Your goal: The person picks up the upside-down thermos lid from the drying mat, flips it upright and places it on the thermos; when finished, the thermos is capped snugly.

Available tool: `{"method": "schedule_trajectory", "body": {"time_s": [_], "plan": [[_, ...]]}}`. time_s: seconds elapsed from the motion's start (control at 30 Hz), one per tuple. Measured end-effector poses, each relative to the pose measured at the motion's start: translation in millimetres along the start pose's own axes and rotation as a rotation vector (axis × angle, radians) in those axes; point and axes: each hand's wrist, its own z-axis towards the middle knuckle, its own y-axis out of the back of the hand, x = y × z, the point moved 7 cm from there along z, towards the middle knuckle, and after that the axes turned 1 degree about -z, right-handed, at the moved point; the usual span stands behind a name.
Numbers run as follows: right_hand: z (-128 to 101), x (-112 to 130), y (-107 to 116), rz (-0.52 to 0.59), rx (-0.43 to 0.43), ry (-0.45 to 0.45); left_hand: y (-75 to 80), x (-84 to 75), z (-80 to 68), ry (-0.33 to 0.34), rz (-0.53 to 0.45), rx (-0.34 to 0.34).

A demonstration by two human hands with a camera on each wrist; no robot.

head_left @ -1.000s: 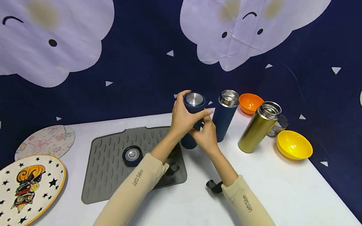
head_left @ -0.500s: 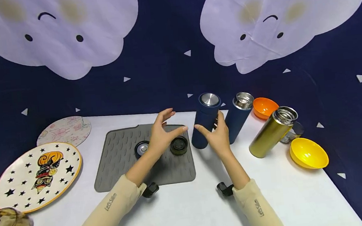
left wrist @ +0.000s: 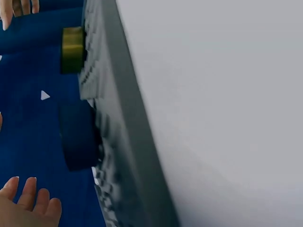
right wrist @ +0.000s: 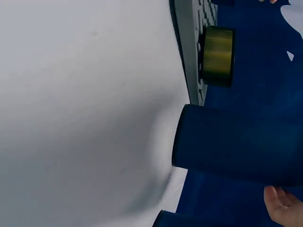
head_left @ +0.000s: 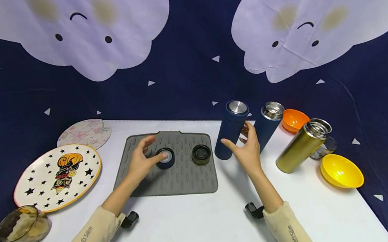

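Note:
In the head view, my left hand (head_left: 140, 163) hovers over the left part of a grey ridged drying mat (head_left: 185, 178). Its thumb overlaps a navy bottle lid (head_left: 170, 163) lying there; the fingers are spread apart and grip nothing. An olive-gold bottle lid (head_left: 201, 155) lies farther right on the mat. My right hand (head_left: 247, 153) is beside an upright navy vacuum flask (head_left: 230, 133) with its steel-topped lid on. Its fingers are loosely bent; the right wrist view shows fingertips (right wrist: 273, 201) at the flask's edge, contact unclear. A second navy flask (head_left: 266, 129), lidless, stands behind that hand.
A lidless gold flask (head_left: 296, 150), an orange bowl (head_left: 295, 120), a yellow bowl (head_left: 342, 171) and a clear glass (head_left: 324, 148) stand at the right. On the left are a star-patterned plate (head_left: 51, 193), a pink-patterned round mat (head_left: 88, 134) and an amber glass (head_left: 32, 230).
My left hand has left the capped navy flask and moved left to the navy lid. The right hand stays by that flask, with its fingers looser. The head view has shifted left.

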Motion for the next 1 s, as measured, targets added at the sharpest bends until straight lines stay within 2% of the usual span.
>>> {"method": "schedule_trajectory", "body": {"time_s": [0.2,0.47,0.57,0.87,1.0], "plan": [[-11.3,-2.8,6.6,-0.008,-0.009,-0.006,1.0,15.7,0.2,0.053,0.049,0.04],[-29.2,9.0,7.0,-0.024,-0.023,-0.044,-6.9,31.1,3.2,0.114,0.161,0.131],[-35.8,16.2,0.7,-0.009,0.016,-0.035,-12.2,31.8,4.9,0.098,0.201,0.151],[-54.8,36.0,-32.4,0.086,0.186,-0.021,-21.7,31.6,9.0,0.037,0.407,0.144],[-62.6,42.7,-47.4,0.116,0.25,-0.006,-21.4,31.9,8.6,0.024,0.431,0.129]]}}
